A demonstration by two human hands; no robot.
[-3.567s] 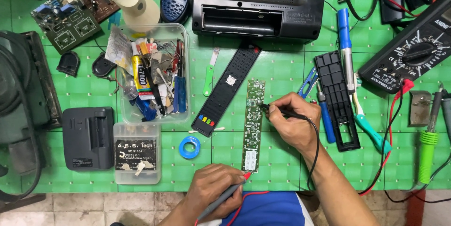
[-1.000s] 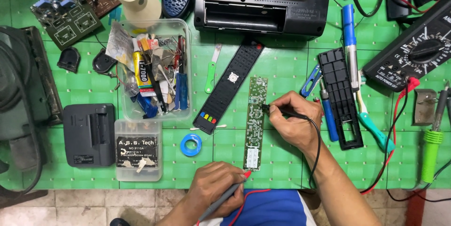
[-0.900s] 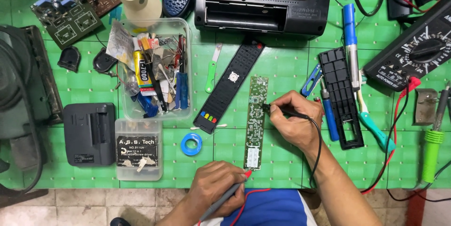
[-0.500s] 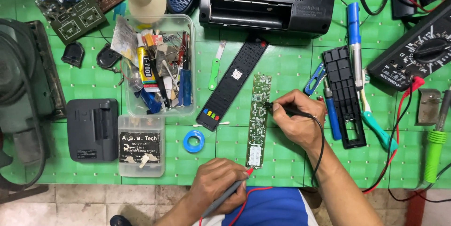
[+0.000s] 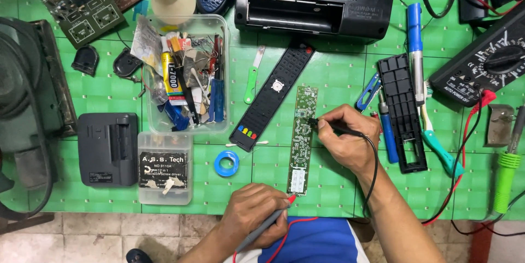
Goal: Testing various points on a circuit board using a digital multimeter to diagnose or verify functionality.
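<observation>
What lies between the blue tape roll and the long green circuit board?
Only bare green mat lies between the blue tape roll and the circuit board, as the head view shows.

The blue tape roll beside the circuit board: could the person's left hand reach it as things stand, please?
Probably yes. The blue tape roll lies on open mat just above the left hand, nothing between them. But that hand holds the red-tipped probe against the circuit board, so it would have to let go first.

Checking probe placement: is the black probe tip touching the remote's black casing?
No, the right hand holds the black probe on the green circuit board.
</observation>
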